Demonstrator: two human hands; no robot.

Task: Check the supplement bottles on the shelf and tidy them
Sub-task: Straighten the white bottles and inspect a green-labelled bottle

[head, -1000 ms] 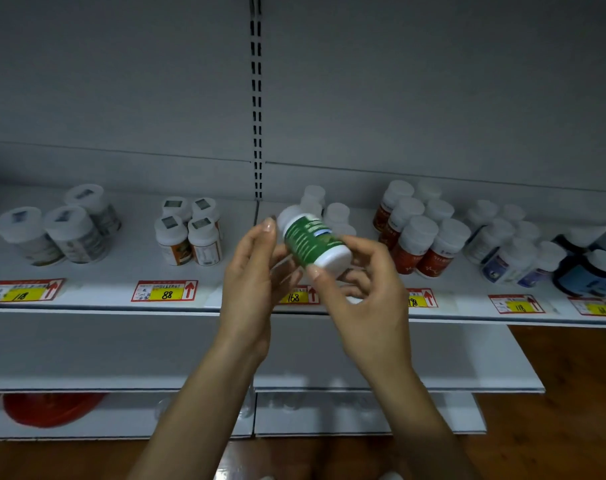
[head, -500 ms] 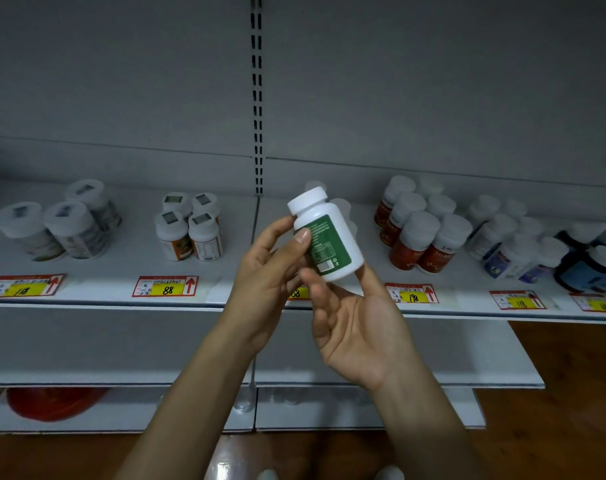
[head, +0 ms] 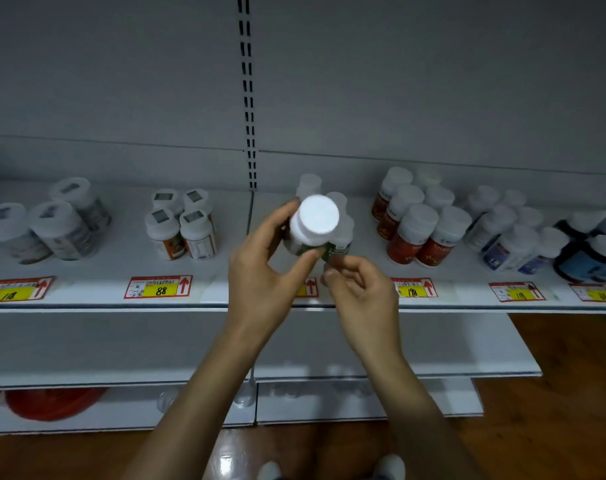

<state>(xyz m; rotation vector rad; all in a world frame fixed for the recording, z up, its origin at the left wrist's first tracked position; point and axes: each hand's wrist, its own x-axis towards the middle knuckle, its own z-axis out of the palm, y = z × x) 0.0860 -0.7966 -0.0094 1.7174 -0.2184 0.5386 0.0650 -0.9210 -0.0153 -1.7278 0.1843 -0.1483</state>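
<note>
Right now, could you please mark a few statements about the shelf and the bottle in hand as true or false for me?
1. The left hand holds a white-capped bottle with its cap turned toward the camera. True.
2. The red-labelled group stands to the left of the held bottle. False: the red-labelled bottles stand to its right.
3. The price tag in front of the four small bottles reads 88. True.
4. The dark blue group sits at the left end of the shelf. False: the dark blue bottles are at the far right, and large grey-labelled bottles are at the left end.
</note>
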